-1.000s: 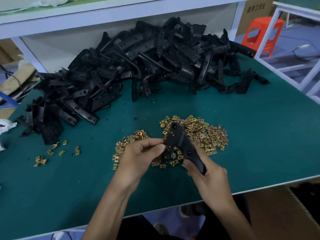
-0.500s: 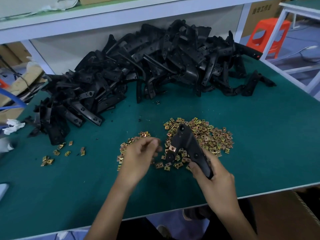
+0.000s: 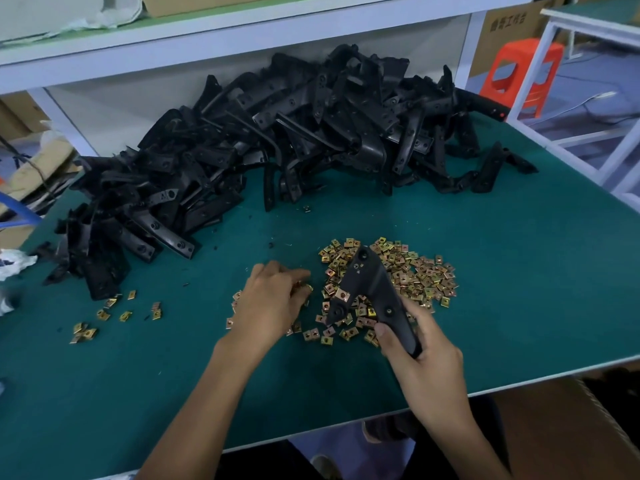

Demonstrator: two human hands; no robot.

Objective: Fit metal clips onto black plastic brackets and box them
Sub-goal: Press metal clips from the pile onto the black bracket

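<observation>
- Right hand (image 3: 426, 358) is gripping the bracket (image 3: 367, 285) by its lower end, over the clip pile (image 3: 415, 275).
- Left hand (image 3: 270, 303) is curling its fingers at the pile's left edge; whether it is pinching a clip, I cannot tell.
- Bracket heap (image 3: 277, 143) is lying behind the pile.

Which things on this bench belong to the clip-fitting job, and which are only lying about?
Job:
bracket held in the right hand
clip pile
bracket heap
left hand at the clips

Lying about:
orange stool
cardboard box
white rag
</observation>
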